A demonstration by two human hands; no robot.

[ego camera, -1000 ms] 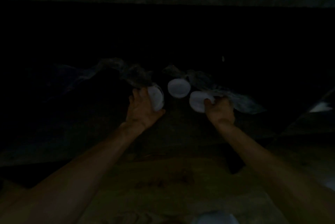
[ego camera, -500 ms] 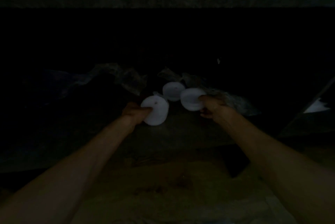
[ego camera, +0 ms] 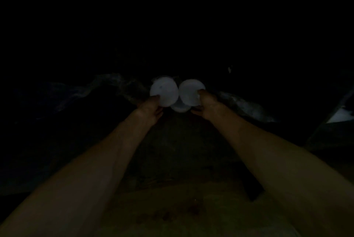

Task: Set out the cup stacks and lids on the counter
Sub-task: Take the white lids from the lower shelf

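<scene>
White cup stacks point(ego camera: 164, 91) point(ego camera: 190, 92), round ends toward camera, gripped by hands point(ego camera: 149, 109) point(ego camera: 207, 105).

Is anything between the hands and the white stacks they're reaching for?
No. The left hand already grips the left white stack and the right hand grips the right one, with nothing between. A third white stack shows just below them. The scene is too dark to judge the path beyond.
</scene>
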